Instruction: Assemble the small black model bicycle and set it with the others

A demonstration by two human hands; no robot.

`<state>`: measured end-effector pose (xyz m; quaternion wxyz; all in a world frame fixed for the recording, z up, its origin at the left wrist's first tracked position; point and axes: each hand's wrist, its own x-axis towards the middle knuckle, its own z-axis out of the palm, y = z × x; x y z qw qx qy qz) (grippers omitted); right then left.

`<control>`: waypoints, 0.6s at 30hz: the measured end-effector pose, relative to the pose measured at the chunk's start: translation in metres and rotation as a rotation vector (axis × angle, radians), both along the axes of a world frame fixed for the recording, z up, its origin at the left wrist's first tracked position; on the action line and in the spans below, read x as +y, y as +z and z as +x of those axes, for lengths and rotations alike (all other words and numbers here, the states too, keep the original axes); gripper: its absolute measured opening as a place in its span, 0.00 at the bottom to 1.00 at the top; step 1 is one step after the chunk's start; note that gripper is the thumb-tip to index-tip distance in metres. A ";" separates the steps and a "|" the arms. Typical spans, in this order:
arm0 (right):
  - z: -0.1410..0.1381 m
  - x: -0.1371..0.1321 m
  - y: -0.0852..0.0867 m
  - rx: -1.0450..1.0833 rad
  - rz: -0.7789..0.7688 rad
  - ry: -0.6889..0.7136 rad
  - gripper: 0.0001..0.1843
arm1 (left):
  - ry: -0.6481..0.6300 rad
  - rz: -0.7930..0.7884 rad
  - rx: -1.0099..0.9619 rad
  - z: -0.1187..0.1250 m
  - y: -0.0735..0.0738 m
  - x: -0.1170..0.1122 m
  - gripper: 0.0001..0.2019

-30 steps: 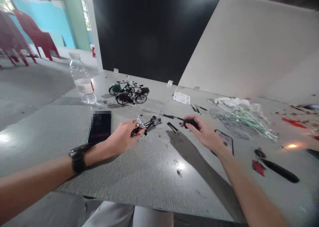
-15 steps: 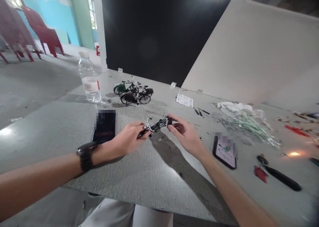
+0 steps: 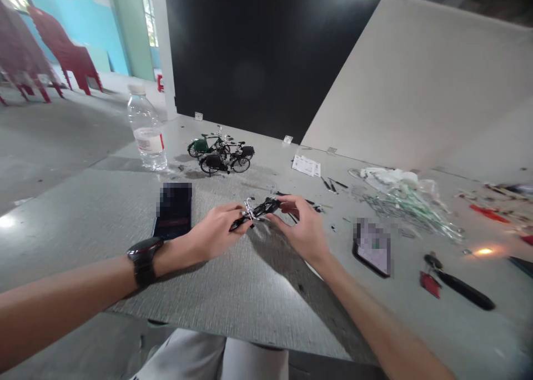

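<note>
Only a blurred water-bottle label beyond the left hand

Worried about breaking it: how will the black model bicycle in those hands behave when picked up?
The model bicycle looks metal, so probably stiff and heavy for its size. Its thin silvery handlebars would likely bend first; its narrow wheels may roll if pushed.

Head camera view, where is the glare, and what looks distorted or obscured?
In the head view, orange glare sits on the tabletop at right, the wide lens skews the pale partition wall, and the phone is pixelated.
</note>
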<state>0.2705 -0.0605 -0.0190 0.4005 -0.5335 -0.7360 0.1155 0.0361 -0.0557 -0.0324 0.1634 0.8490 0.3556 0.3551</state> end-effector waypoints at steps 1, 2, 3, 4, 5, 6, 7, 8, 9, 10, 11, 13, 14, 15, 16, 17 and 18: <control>0.000 0.000 -0.001 -0.017 0.008 -0.010 0.25 | -0.002 0.006 -0.002 0.000 0.000 0.000 0.13; 0.000 0.000 -0.002 -0.037 0.015 -0.020 0.25 | -0.004 0.013 -0.002 0.000 0.000 -0.001 0.13; 0.000 0.001 -0.004 -0.057 0.022 -0.028 0.25 | -0.006 0.018 -0.001 0.000 0.000 -0.001 0.13; 0.000 0.001 -0.005 -0.075 0.030 -0.035 0.25 | -0.008 0.020 0.000 0.000 0.001 -0.001 0.13; 0.000 0.001 -0.006 -0.092 0.039 -0.040 0.25 | -0.010 0.019 0.001 0.000 0.001 -0.001 0.12; 0.001 0.002 -0.006 -0.107 0.047 -0.045 0.25 | -0.014 0.014 0.002 0.000 0.002 -0.002 0.12; 0.001 0.002 -0.007 -0.121 0.055 -0.047 0.25 | -0.017 0.005 -0.001 0.000 0.002 -0.002 0.12; 0.001 0.002 -0.007 -0.134 0.061 -0.048 0.25 | -0.019 -0.005 -0.006 0.000 0.003 -0.002 0.12; 0.001 0.002 -0.008 -0.147 0.063 -0.047 0.25 | -0.018 -0.015 -0.014 0.000 0.004 -0.003 0.12; 0.000 0.001 -0.008 -0.158 0.060 -0.044 0.25 | -0.016 -0.024 -0.020 0.000 0.005 -0.003 0.12; 0.000 0.001 -0.007 -0.168 0.055 -0.039 0.26 | -0.013 -0.029 -0.024 0.000 0.006 -0.003 0.12; 0.000 0.000 -0.006 -0.177 0.037 -0.028 0.27 | -0.004 -0.041 -0.017 -0.002 0.008 -0.004 0.12; 0.000 0.000 -0.004 -0.176 0.027 -0.026 0.29 | 0.003 -0.053 -0.008 -0.002 0.008 -0.003 0.12; 0.002 0.001 -0.003 -0.173 0.022 -0.023 0.31 | 0.012 -0.063 -0.002 -0.003 0.008 -0.003 0.12; 0.003 0.002 -0.001 -0.168 0.019 -0.018 0.33 | 0.021 -0.073 0.002 -0.004 0.008 -0.003 0.12; 0.006 0.003 0.001 -0.164 0.013 -0.006 0.35 | 0.028 -0.083 0.004 -0.006 0.008 -0.002 0.13; 0.009 0.005 0.003 -0.161 0.001 0.017 0.36 | 0.033 -0.089 0.005 -0.007 0.008 -0.001 0.13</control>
